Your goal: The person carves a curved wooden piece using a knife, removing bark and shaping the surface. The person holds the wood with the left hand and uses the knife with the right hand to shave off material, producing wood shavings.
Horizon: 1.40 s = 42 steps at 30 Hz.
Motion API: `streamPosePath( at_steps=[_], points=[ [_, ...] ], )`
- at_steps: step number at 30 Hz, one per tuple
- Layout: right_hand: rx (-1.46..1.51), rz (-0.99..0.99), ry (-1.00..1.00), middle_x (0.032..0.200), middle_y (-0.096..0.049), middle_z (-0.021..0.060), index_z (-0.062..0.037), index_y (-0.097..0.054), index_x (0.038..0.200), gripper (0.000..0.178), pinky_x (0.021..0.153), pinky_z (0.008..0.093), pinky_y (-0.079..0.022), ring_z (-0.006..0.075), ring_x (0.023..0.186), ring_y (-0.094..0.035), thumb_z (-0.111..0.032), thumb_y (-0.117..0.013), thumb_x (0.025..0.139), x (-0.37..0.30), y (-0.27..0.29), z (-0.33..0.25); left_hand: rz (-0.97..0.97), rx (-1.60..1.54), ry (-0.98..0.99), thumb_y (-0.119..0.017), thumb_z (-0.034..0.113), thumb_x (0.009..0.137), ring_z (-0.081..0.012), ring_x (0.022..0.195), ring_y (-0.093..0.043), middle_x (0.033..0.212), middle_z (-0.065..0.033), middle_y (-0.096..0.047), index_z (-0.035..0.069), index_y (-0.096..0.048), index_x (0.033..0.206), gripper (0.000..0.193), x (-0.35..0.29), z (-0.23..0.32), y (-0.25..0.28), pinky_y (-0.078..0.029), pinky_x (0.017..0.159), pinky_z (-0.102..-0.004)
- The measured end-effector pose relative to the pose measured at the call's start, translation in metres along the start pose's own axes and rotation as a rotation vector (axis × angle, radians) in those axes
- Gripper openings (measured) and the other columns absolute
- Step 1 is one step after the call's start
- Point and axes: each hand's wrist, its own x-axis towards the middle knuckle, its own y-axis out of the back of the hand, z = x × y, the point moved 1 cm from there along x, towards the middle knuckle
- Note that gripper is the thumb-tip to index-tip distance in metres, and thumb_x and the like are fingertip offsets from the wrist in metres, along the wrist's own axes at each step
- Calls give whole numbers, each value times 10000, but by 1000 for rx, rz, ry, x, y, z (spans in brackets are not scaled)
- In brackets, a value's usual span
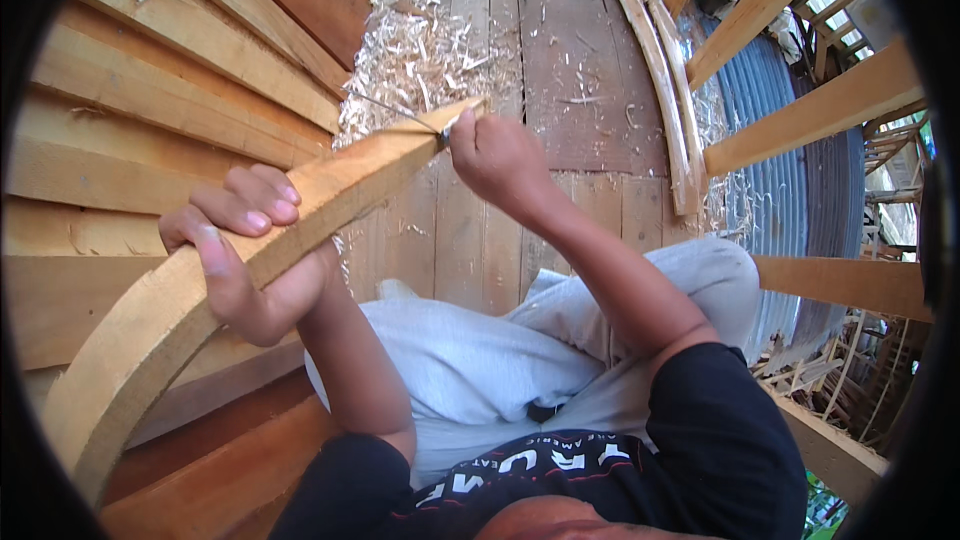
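A long, thick wooden board (370, 172) slants across the view from the lower left to the middle, its outline bent by the lens. My left hand (255, 250) grips it partway along, with the fingers over the top and the thumb on the near side. Close to the far end, my right hand (498, 162) is closed around a hand tool. From that fist a thin dark metal blade or rod (400, 112) crosses the board's upper face and points left. The tool's handle is mostly hidden in my fist, so its exact kind cannot be made out.
Curly wood shavings (410, 55) lie heaped on the plank floor (590, 60) beyond the board. Stacked timber (130, 130) lines the left side. Two pale wooden strips (665, 70), slatted railings (820, 105) and corrugated metal sheets (765, 100) are at the right. My crossed legs (480, 340) are below.
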Motion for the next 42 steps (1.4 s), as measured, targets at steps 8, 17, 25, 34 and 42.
streamPosePath(
  at_steps=[8,17,25,34,42],
  points=[
    [-69,30,-25,876,-620,335,89,-634,823,547,819,528,-469,463,861,-619,-349,-329,945,8,6,11,-22,-16,0,-438,209,874,-164,586,-451,664,-44,-455,100,-445,820,122,0,-3,4,-401,618,-320],
    [-92,45,-37,813,-613,323,71,-630,761,545,772,531,-480,505,793,-598,-338,-318,940,19,-2,27,-91,-79,-24,-516,172,855,-192,578,-476,709,-86,-480,79,-419,907,144,1,-6,13,-431,600,-323],
    [-133,149,2,761,-625,295,65,-644,766,566,746,537,-486,483,732,-614,-357,-319,959,30,-7,58,-173,-140,-15,-514,154,853,-181,601,-474,715,-78,-474,83,-434,918,126,4,-9,11,-419,621,-323],
    [-107,147,-24,784,-619,311,47,-635,744,561,761,547,-481,478,758,-613,-337,-294,970,32,-16,61,-271,-174,-33,-596,173,837,-179,607,-494,727,-84,-484,89,-403,914,224,7,-10,16,-422,625,-322],
    [-150,150,5,782,-618,318,68,-636,716,561,792,540,-484,485,769,-613,-314,-307,962,41,-18,74,-259,-159,-24,-582,174,837,-178,604,-491,721,-81,-480,87,-404,907,211,4,-9,15,-420,615,-320]
  ],
)
